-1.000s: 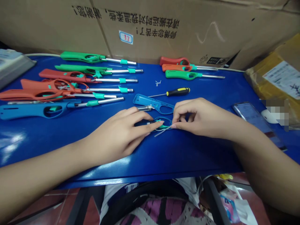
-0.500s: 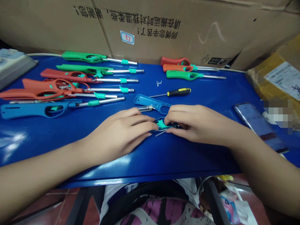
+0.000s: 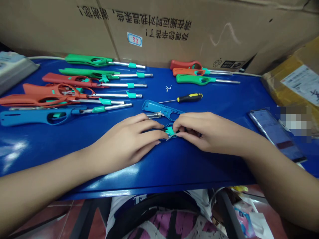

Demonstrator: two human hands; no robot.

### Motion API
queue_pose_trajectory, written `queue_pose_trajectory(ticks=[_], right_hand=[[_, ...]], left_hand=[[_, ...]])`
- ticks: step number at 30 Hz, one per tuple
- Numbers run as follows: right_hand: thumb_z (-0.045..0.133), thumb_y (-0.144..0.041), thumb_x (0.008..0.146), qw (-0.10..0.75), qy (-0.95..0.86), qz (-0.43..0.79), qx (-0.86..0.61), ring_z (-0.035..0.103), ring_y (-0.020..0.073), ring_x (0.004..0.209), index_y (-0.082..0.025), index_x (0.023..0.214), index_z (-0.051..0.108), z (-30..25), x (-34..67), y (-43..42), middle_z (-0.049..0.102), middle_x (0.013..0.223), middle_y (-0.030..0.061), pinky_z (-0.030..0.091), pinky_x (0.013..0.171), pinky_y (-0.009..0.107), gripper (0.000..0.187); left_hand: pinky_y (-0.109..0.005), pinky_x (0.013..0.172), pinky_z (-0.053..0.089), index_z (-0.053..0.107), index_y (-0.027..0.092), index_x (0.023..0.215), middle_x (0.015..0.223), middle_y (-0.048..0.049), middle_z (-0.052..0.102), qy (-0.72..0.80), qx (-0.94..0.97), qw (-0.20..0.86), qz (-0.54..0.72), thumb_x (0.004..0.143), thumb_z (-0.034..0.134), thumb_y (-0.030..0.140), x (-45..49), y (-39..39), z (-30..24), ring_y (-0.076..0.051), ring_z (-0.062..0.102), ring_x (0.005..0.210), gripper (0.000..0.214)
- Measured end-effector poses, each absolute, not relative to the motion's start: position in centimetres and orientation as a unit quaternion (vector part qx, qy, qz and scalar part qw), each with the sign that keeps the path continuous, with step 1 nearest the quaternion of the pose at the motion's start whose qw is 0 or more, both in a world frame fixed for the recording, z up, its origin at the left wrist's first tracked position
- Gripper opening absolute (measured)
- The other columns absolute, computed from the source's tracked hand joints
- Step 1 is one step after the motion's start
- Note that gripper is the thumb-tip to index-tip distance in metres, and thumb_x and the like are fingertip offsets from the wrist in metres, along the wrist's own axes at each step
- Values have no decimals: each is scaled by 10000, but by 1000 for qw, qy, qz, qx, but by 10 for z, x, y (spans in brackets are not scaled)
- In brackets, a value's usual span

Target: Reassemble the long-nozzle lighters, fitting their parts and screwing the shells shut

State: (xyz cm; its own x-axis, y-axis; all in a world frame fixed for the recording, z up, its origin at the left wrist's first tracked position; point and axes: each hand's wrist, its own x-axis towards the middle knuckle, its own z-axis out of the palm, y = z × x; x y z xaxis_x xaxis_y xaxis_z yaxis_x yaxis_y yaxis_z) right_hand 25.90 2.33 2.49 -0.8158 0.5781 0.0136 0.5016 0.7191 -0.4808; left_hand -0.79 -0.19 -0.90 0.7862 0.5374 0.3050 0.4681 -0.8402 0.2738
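An opened blue lighter casing (image 3: pixel 164 126) with a green trigger (image 3: pixel 170 130) inside lies on the table, much of it under my fingers. My left hand (image 3: pixel 133 141) rests over its left part with the fingers bent down and gripping it. At its right end, my right hand (image 3: pixel 199 131) pinches a thin translucent strip (image 3: pixel 171 136) between thumb and forefinger, over the casing. Just behind lies the other blue casing half (image 3: pixel 154 107), and a metal lighter tube (image 3: pixel 154 115) sits by my left fingers.
A black and yellow screwdriver (image 3: pixel 189 97) and small screws (image 3: pixel 168 88) lie behind. Several long lighters (image 3: pixel 89 60) are lined up at left, and three more (image 3: pixel 191 79) at back right. A phone (image 3: pixel 276 134) lies at right. A cardboard box (image 3: pixel 159 49) stands along the back.
My right fingers have shifted slightly left and up, and the thin strip has moved from in front of the casing onto it. The left hand stays in place.
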Motion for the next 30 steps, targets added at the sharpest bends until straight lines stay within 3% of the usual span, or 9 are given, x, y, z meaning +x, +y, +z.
queue_pose_trajectory(ticks=[10,15,18,25,30], right_hand=[[600,-162,944,89,-896,284,-329,529,116,696,-186,910,617,26,259,25,634,824,-8,375,651,258,45],[538,-174,983,101,-876,325,-342,554,118,684,-186,1025,605,29,260,25,618,791,-17,412,648,250,80],[538,-192,982,77,-879,328,-338,552,124,705,-195,1091,607,31,263,25,617,832,-8,424,642,248,129],[558,-59,845,22,-902,332,-274,578,138,834,-203,1011,653,41,269,23,629,1060,38,459,709,261,240],[554,-158,954,67,-905,309,-285,566,128,740,-193,919,640,35,264,24,638,848,6,426,673,261,99]], left_hand=[[-405,900,547,714,227,1268,1264,-103,707,247,951,48,180,1027,547,229,-8,-2,-6,-262,628,1067,294],[-406,888,559,722,228,1251,1249,-103,712,250,950,37,183,1024,553,237,-8,-2,-5,-262,637,1058,284],[-424,893,564,725,215,1244,1247,-109,712,252,949,40,183,1023,554,229,-8,-2,-6,-271,641,1066,280],[-430,934,559,715,219,1250,1255,-110,716,252,950,41,180,1025,552,226,-10,-2,-9,-268,650,1114,278],[-416,919,562,704,217,1253,1249,-101,721,254,949,37,183,1027,556,237,-9,-2,-8,-255,655,1087,271]])
